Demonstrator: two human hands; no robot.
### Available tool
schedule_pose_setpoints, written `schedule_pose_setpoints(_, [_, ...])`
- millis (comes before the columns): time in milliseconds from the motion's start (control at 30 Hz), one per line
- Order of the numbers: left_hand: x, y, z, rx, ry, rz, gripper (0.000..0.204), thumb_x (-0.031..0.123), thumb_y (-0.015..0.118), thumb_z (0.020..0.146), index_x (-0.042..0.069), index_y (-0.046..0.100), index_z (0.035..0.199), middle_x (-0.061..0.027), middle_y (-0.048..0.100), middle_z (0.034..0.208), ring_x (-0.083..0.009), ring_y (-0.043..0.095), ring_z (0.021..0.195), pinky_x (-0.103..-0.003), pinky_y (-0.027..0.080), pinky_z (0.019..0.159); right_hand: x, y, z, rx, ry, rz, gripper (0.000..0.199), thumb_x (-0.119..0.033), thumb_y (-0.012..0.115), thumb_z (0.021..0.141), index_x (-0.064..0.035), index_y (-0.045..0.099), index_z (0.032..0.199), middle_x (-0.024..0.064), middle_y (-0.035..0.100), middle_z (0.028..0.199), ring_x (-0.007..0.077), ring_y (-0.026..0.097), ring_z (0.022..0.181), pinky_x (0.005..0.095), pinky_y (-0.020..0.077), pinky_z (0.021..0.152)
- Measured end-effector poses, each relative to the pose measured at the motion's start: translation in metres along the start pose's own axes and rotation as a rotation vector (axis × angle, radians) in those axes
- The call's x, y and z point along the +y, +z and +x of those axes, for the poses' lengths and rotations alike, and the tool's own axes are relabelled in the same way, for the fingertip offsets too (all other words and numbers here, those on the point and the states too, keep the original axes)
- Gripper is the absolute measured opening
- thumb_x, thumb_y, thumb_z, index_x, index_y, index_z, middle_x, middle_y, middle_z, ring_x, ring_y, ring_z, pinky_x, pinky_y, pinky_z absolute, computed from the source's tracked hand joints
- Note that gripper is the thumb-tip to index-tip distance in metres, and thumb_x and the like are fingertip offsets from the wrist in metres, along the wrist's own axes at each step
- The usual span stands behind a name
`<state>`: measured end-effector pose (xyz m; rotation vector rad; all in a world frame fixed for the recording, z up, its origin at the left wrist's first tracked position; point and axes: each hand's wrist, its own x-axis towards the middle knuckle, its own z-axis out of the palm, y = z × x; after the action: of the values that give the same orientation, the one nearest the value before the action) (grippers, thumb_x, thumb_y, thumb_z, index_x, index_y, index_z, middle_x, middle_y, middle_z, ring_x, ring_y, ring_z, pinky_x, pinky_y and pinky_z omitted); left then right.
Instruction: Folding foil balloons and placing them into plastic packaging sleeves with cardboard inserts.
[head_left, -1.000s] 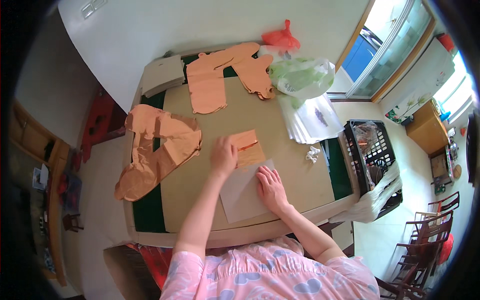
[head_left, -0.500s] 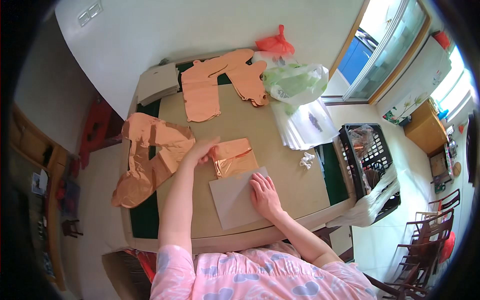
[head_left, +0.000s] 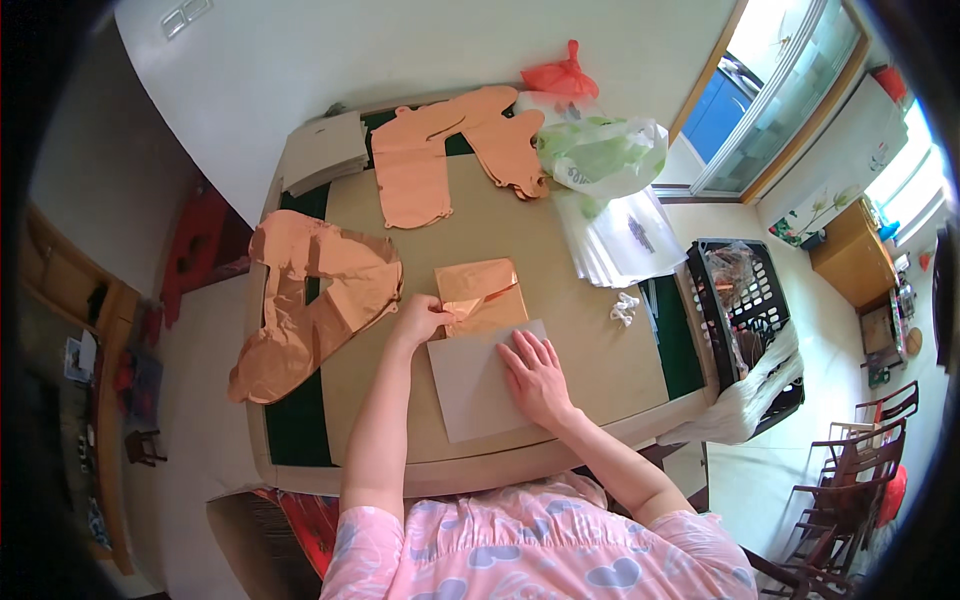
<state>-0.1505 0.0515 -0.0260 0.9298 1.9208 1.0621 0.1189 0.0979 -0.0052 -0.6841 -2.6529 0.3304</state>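
Note:
A folded rose-gold foil balloon (head_left: 500, 285) lies flat in the middle of the table, its lower part under a grey card (head_left: 465, 395). My left hand (head_left: 418, 320) is closed in a pinch on the balloon's left edge, where the foil wrinkles. With fingers stretched out, my right hand (head_left: 540, 380) lies flat on the card. To the left, a large unfolded foil balloon (head_left: 325, 300) hangs partly past the brown board (head_left: 370, 420). More flat foil balloons (head_left: 415, 180) are piled at the far side.
Grey cards (head_left: 325, 150) are stacked at the far left corner. A green-and-white plastic bag (head_left: 605, 155) and clear sleeves (head_left: 625, 240) lie at the right, near a small white bundle (head_left: 624, 309). A black crate (head_left: 735, 300) with white strands (head_left: 745, 400) stands beyond the right edge.
My left hand has come down to the folded balloon's left edge and pinched it. My right hand stays flat on the card. The whole view has shifted slightly.

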Motion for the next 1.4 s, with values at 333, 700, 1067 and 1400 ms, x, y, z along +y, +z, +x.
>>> schedule_pose_setpoints(333, [0.001, -0.002, -0.003, 0.025, 0.077, 0.007, 0.019, 0.012, 0.078, 0.077, -0.004, 0.072, 0.086, -0.0073, 0.07, 0.074, -0.0105, 0.061, 0.066, -0.029, 0.048, 0.062, -0.006, 0.002, -0.002, 0.01, -0.029, -0.047, 0.042, -0.022, 0.056, 0.091, -0.0156, 0.054, 0.132, 0.0149, 0.048, 0.14, 0.0321, 0.043, 0.131, 0.0503, 0.0301, 0.111])
schedule_pose_setpoints(700, [0.034, 0.008, -0.074, 0.197, 0.344, 0.257, 0.013, 0.01, 0.073, 0.08, 0.003, 0.069, 0.091, -0.0073, 0.067, 0.077, -0.019, 0.064, 0.065, -0.03, 0.048, 0.059, -0.006, 0.0, -0.003, 0.005, -0.005, -0.017, 0.044, -0.02, 0.056, 0.089, -0.0137, 0.054, 0.133, 0.0175, 0.049, 0.138, 0.034, 0.042, 0.131, 0.0512, 0.029, 0.112])
schedule_pose_setpoints(1067, [0.006, 0.027, -0.099, 0.324, 0.75, 0.511, 0.014, 0.007, 0.068, 0.077, 0.014, 0.068, 0.09, -0.0008, 0.068, 0.092, -0.0234, 0.068, 0.072, -0.034, 0.055, 0.061, 0.003, 0.012, -0.008, -0.078, -0.01, 0.018, 0.04, -0.023, 0.056, 0.09, -0.0147, 0.056, 0.129, 0.0123, 0.053, 0.134, 0.0342, 0.043, 0.129, 0.0514, 0.0226, 0.115])
schedule_pose_setpoints(1400, [0.003, 0.032, -0.101, 0.333, 0.753, 0.594, 0.016, 0.007, 0.061, 0.08, 0.012, 0.067, 0.094, 0.0, 0.066, 0.1, -0.0211, 0.068, 0.077, -0.033, 0.056, 0.064, 0.063, -0.036, -0.031, 0.037, 0.042, 0.352, 0.036, 0.006, 0.057, 0.076, -0.0079, 0.068, 0.106, 0.0167, 0.06, 0.125, 0.0361, 0.055, 0.117, 0.0462, 0.047, 0.096])
